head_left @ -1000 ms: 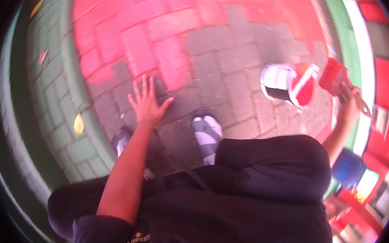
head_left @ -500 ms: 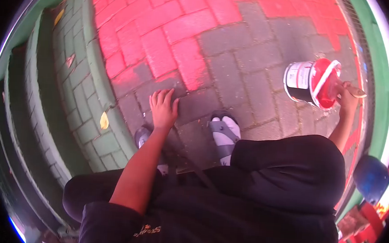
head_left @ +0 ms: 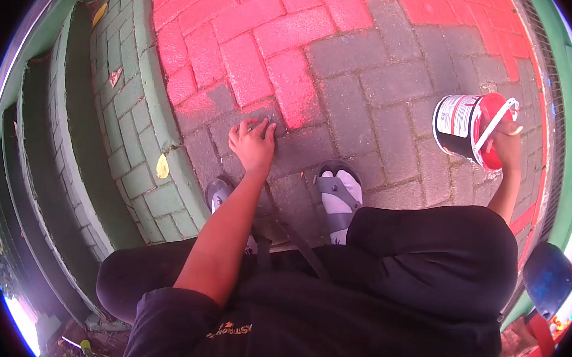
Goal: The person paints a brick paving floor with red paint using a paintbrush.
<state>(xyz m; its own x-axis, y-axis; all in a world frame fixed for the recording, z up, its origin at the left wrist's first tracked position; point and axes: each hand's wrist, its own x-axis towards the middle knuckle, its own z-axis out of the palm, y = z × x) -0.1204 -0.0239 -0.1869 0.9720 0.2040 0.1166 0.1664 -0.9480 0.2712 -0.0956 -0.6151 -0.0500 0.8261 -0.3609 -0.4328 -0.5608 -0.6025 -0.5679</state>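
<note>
My right hand (head_left: 504,146) grips a paintbrush (head_left: 516,131) at the mouth of a paint bucket (head_left: 454,125); the bristles are hidden in it. The bucket has a black and white label, red paint inside and a white handle (head_left: 497,124) slanting across its opening. Over the unpainted grey pavers (head_left: 350,120) is my left hand (head_left: 254,146), holding nothing, its fingers loosely curled and apart. Just beyond its fingertips lies the ragged edge of the wet red paint (head_left: 293,89).
Green-painted steps (head_left: 93,132) and a green kerb (head_left: 160,123) run along the left, with a yellow leaf (head_left: 163,166) on the kerb. My sandalled foot (head_left: 339,199) rests on grey pavers. A grating (head_left: 550,77) borders the right side, and a dark blue rounded object (head_left: 549,280) stands lower right.
My right hand has lowered the brush further into the bucket, so less of its handle shows. My left hand's fingers have curled more. The whole view has shifted slightly.
</note>
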